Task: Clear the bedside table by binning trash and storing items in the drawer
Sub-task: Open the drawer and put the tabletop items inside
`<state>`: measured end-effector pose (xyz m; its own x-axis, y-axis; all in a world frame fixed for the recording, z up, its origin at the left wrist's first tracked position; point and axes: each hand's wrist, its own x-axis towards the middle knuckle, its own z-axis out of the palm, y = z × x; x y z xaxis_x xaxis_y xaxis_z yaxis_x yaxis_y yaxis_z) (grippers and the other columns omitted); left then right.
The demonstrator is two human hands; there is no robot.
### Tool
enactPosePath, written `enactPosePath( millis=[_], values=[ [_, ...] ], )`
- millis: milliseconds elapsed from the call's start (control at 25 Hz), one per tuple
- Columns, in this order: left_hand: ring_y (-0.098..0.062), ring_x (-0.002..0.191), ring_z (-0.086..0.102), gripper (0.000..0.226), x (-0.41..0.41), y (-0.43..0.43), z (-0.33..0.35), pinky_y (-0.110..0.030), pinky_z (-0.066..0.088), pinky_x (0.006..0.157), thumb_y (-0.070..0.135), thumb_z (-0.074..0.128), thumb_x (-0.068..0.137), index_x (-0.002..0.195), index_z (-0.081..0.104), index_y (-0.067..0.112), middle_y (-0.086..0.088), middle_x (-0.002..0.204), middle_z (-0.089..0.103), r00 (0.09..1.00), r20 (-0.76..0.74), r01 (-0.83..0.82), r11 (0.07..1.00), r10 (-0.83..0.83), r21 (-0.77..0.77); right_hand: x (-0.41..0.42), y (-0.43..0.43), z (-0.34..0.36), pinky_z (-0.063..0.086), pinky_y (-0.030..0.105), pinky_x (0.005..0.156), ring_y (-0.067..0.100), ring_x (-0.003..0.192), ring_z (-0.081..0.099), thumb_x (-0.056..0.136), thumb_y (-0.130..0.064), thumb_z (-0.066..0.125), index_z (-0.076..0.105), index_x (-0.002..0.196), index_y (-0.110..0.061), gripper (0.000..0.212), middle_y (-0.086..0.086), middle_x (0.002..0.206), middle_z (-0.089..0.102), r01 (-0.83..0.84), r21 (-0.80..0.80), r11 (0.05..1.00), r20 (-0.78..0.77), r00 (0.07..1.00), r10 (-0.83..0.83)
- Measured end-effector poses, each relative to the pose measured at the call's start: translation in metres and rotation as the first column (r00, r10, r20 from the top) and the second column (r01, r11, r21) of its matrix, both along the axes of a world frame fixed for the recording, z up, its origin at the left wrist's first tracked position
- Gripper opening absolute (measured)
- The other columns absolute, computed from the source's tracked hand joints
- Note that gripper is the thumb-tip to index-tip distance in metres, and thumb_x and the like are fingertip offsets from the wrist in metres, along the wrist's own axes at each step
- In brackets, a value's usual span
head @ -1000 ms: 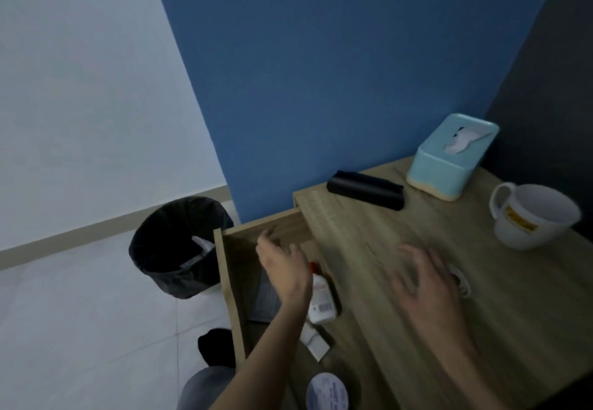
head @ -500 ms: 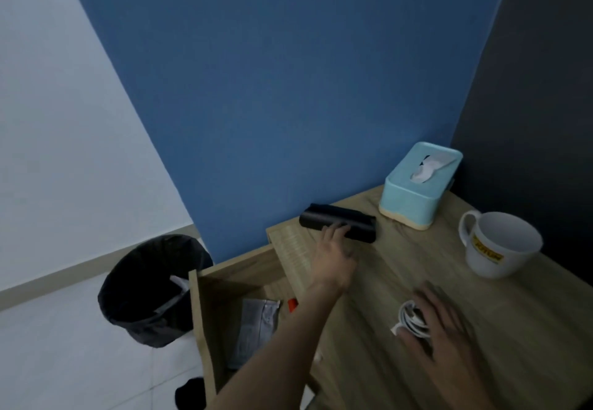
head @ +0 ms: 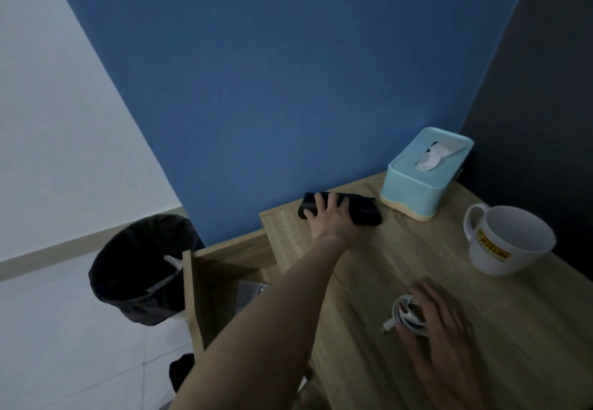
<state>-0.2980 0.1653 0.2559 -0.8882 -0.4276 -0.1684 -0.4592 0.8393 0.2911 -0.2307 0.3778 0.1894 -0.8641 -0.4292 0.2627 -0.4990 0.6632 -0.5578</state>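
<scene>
The wooden table [head: 401, 259] stands against the blue wall, its drawer [head: 221, 268] pulled open left of it, the bin [head: 138, 268] further left. On the table's back edge, the left hand [head: 330, 217] lies spread over a black case [head: 362, 212]. Near its front, the right hand [head: 446, 329] curls loosely around a coiled white cable [head: 407, 315].

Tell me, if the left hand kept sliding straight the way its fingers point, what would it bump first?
The left hand already lies on the black case. Straight beyond it stands the blue wall, so probably the wall, though the exact depth is unclear.
</scene>
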Motion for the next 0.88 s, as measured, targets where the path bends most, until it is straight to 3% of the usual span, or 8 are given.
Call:
enactPosePath(
  millis=[160, 240, 360, 480, 560, 680, 760, 880],
  values=[
    [-0.029, 0.14, 0.022, 0.064, 0.019, 0.005, 0.0, -0.048, 0.027, 0.112, 0.02, 0.057, 0.086, 0.145, 0.033, 0.017, -0.004, 0.153, 0.026, 0.998, -0.068, 0.017, 1.0, -0.018, -0.015, -0.001, 0.001, 0.003, 0.038, 0.036, 0.091, 0.018, 0.117, 0.044, 0.08, -0.075, 0.017, 0.054, 0.122, -0.009, 0.087, 0.011, 0.132, 0.055, -0.017, -0.009, 1.0, -0.005, 1.0, 0.017],
    [-0.028, 0.134, 0.031, 0.058, 0.032, 0.005, 0.0, -0.045, 0.03, 0.108, 0.02, 0.057, 0.085, 0.14, 0.038, 0.019, -0.004, 0.147, 0.037, 0.995, -0.089, 0.039, 0.993, -0.049, -0.109, 0.0, 0.001, 0.006, 0.043, 0.041, 0.091, 0.024, 0.118, 0.049, 0.078, -0.075, 0.024, 0.054, 0.122, -0.008, 0.085, 0.011, 0.131, 0.055, -0.017, -0.03, 0.999, 0.004, 1.0, 0.017],
    [-0.029, 0.128, 0.036, 0.047, 0.054, 0.004, -0.002, -0.044, 0.032, 0.104, 0.019, 0.054, 0.087, 0.133, 0.042, 0.02, -0.007, 0.136, 0.045, 0.994, -0.096, 0.033, 0.981, -0.052, -0.189, 0.003, 0.002, 0.011, 0.042, 0.037, 0.089, 0.031, 0.116, 0.053, 0.07, -0.073, 0.035, 0.054, 0.123, -0.012, 0.083, 0.009, 0.131, 0.055, -0.031, -0.037, 0.999, 0.022, 0.999, 0.031],
    [-0.033, 0.132, 0.034, 0.05, 0.083, 0.0, -0.011, -0.049, 0.03, 0.105, 0.025, 0.06, 0.085, 0.13, 0.039, 0.022, -0.011, 0.141, 0.039, 0.997, -0.076, -0.028, 0.999, 0.025, -0.039, 0.011, -0.002, 0.014, 0.046, 0.046, 0.09, 0.034, 0.114, 0.053, 0.073, -0.08, 0.025, 0.056, 0.119, -0.014, 0.086, 0.009, 0.129, 0.057, -0.025, -0.032, 0.999, -0.025, 0.999, 0.024],
    [-0.035, 0.128, 0.041, 0.052, 0.098, -0.004, -0.012, -0.05, 0.032, 0.102, 0.028, 0.061, 0.084, 0.13, 0.037, 0.022, -0.012, 0.137, 0.046, 0.998, -0.051, -0.031, 0.998, 0.034, 0.056, 0.018, -0.004, 0.014, 0.046, 0.05, 0.091, 0.039, 0.111, 0.054, 0.076, -0.078, 0.022, 0.059, 0.115, -0.011, 0.086, 0.015, 0.126, 0.059, 0.034, -0.044, 0.998, -0.072, 0.997, -0.037],
    [-0.034, 0.125, 0.043, 0.054, 0.119, -0.007, -0.008, -0.052, 0.035, 0.098, 0.033, 0.064, 0.083, 0.129, 0.037, 0.021, -0.011, 0.132, 0.049, 0.997, -0.061, -0.041, 0.993, 0.048, 0.111, 0.03, -0.006, 0.011, 0.041, 0.033, 0.094, 0.044, 0.098, 0.057, 0.075, -0.056, 0.036, 0.064, 0.106, -0.003, 0.068, 0.024, 0.115, 0.063, 0.115, 0.01, 0.993, -0.159, 0.981, -0.112],
    [-0.032, 0.124, 0.043, 0.055, 0.134, -0.008, -0.006, -0.051, 0.034, 0.098, 0.036, 0.064, 0.082, 0.127, 0.039, 0.02, -0.01, 0.132, 0.05, 0.987, -0.097, -0.107, 0.974, 0.129, 0.199, 0.033, -0.004, 0.006, 0.047, 0.045, 0.083, 0.047, 0.089, 0.06, 0.061, -0.039, 0.036, 0.067, 0.1, 0.002, 0.064, 0.029, 0.107, 0.065, 0.186, 0.052, 0.981, -0.154, 0.972, -0.176],
    [-0.029, 0.126, 0.043, 0.055, 0.158, -0.014, -0.008, -0.051, 0.035, 0.101, 0.041, 0.064, 0.081, 0.126, 0.04, 0.021, -0.006, 0.132, 0.051, 0.918, -0.133, -0.288, 0.86, 0.373, 0.422, 0.028, -0.001, 0.003, 0.052, 0.053, 0.075, 0.046, 0.088, 0.064, 0.065, -0.036, 0.035, 0.069, 0.09, 0.006, 0.06, 0.033, 0.1, 0.065, 0.194, 0.048, 0.98, -0.105, 0.976, -0.189]
  ],
)
